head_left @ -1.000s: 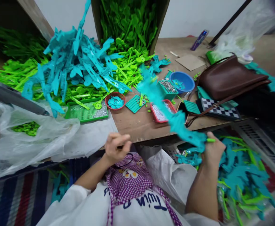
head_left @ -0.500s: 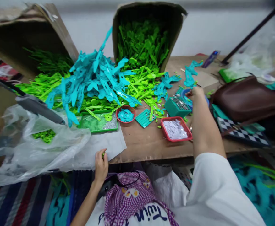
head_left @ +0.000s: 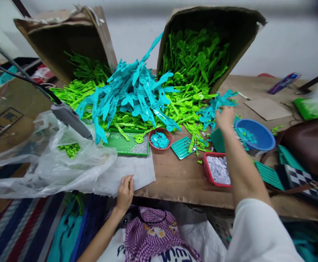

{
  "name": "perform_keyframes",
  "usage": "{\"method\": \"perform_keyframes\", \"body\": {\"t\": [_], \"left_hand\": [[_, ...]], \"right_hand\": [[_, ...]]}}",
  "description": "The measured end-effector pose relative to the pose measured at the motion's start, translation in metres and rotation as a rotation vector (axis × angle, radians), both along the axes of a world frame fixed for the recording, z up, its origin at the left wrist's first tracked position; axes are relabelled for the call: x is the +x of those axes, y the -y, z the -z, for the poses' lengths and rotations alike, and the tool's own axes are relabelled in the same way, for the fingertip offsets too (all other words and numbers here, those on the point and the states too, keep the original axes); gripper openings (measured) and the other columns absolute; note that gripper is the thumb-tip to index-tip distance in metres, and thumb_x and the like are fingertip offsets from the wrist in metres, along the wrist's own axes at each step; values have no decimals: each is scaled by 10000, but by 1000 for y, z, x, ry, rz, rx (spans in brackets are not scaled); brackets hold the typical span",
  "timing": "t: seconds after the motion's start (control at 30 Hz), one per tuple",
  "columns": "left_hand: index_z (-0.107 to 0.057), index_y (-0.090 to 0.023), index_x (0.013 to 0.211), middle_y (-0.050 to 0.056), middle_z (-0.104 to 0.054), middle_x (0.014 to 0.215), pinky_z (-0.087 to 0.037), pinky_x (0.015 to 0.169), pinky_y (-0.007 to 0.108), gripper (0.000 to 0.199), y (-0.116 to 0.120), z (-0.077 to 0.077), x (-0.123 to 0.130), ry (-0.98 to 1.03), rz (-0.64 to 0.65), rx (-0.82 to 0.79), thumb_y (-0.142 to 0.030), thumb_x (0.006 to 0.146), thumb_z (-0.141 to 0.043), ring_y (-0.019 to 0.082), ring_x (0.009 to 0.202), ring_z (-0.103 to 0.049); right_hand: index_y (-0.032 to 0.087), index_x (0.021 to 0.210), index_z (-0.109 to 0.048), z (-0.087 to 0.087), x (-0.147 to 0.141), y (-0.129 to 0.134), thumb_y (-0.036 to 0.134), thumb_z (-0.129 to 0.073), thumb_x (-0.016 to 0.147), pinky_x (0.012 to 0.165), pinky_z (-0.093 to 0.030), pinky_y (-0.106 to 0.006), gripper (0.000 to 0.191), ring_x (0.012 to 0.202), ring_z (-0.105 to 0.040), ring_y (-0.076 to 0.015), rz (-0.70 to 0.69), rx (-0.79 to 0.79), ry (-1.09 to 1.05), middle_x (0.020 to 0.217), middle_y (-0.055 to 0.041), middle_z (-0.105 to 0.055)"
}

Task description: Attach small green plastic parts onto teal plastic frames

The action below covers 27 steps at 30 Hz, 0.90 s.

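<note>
My left hand (head_left: 125,191) rests at the table's front edge on a white sheet (head_left: 142,174). Its fingers are curled together, and what they hold, if anything, is too small to name. Stretched out to the back right, my right hand (head_left: 225,118) is closed at a turquoise plastic piece (head_left: 228,97); the back of the hand hides most of the grip. Similar turquoise pieces (head_left: 208,113) lie just left of it. Below the hand stands a green box (head_left: 217,140), partly covered by my forearm. A blue bowl (head_left: 266,140) with small turquoise parts is to its right.
Turquoise pieces (head_left: 137,91) heap over lime-green ones (head_left: 186,98) spilling from two cardboard boxes (head_left: 240,54). In front are a green tray (head_left: 123,140), a red bowl (head_left: 160,147), a turquoise tray (head_left: 182,147) and a red tray (head_left: 209,174). A grey tool (head_left: 71,122) hangs left; a brown bag (head_left: 306,142) lies right.
The view has swung, so the table appears shifted right. My right hand has moved left from the blue bowl to the turquoise pieces, with a turquoise piece at its fingers. My left hand stays by the edge.
</note>
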<state>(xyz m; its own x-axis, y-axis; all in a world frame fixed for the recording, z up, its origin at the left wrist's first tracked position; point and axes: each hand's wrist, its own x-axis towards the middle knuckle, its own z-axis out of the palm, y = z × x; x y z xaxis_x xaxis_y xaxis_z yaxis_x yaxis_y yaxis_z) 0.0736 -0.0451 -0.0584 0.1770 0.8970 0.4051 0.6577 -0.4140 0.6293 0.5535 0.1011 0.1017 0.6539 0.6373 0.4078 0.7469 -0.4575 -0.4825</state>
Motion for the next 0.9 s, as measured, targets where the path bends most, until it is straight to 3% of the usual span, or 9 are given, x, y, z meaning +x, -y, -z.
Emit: {"method": "perform_keyframes", "body": {"t": [0.03, 0.13, 0.17, 0.27, 0.37, 0.6, 0.73, 0.8, 0.9], "left_hand": [[-606, -181, 1105, 99, -670, 999, -572, 855, 376, 277, 0, 0, 0, 6, 2, 0, -322, 1002, -392, 207, 963, -673], [-603, -176, 1105, 95, -678, 996, -572, 851, 355, 260, 1, 1, 0, 22, 21, 20, -298, 1004, -396, 195, 957, -676], [-603, -174, 1104, 95, -680, 992, -572, 847, 348, 260, 1, 0, 0, 24, 31, 30, -291, 1006, -393, 192, 951, -679], [-604, -170, 1104, 96, -684, 975, -572, 843, 339, 274, 2, -3, -1, 19, 62, 35, -283, 1013, -371, 187, 941, -684], [-600, -167, 1110, 103, -682, 975, -570, 846, 348, 285, 2, -4, -2, 11, 59, 23, -283, 1018, -357, 190, 947, -683], [-604, -169, 1101, 93, -680, 974, -557, 845, 328, 233, -2, -1, -5, 116, 134, 64, -258, 1003, -412, 178, 938, -672], [-623, -175, 1060, 88, -683, 971, -536, 853, 320, 215, 1, -6, -6, 269, 104, -29, -290, 985, -457, 178, 945, -662], [-619, -180, 1065, 81, -682, 966, -531, 804, 299, 224, 5, -13, -13, 392, 27, -159, -334, 973, -484, 164, 893, -658], [-569, -191, 1088, 41, -672, 907, -483, 603, 218, 253, 16, -28, -33, 677, -124, -361, -395, 939, -551, 95, 655, -586]], "right_hand": [[-16, 1072, -675, 5, -27, -6, 161, -506, 918, 883, -443, -400, 289, 1028, -616, -252, -177, -5, -20, 1158, -307, -622], [187, 1124, -692, 30, -110, -30, 301, -614, 871, 864, -482, -314, 289, 909, -647, -180, -541, -69, -61, 1112, -89, -701], [181, 1152, -677, 38, -131, -39, 312, -596, 877, 894, -480, -347, 315, 955, -646, -210, -627, -79, -79, 1140, -102, -696], [124, 1277, -594, 54, -164, -61, 333, -632, 832, 989, -428, -466, 494, 1144, -590, -322, -568, -88, -80, 1297, -193, -616], [90, 1381, -493, 61, -164, -73, 327, -693, 783, 1048, -347, -553, 673, 1222, -539, -381, -499, -171, -63, 1349, -240, -569], [91, 1303, -559, 55, -155, -66, 431, -621, 850, 1026, -396, -537, 569, 1195, -536, -344, -522, 13, -99, 1260, -216, -606], [125, 1320, -551, 42, -157, -4, 517, -604, 864, 1038, -423, -508, 604, 1174, -559, -315, -573, 195, -76, 1229, -178, -620], [170, 1349, -534, 38, -161, 54, 526, -595, 876, 1048, -433, -497, 595, 1194, -563, -304, -630, 209, -75, 1258, -155, -618], [255, 1389, -507, 43, -164, 157, 461, -576, 911, 1067, -446, -482, 524, 1237, -566, -285, -797, 13, -109, 1333, -116, -603]]}}
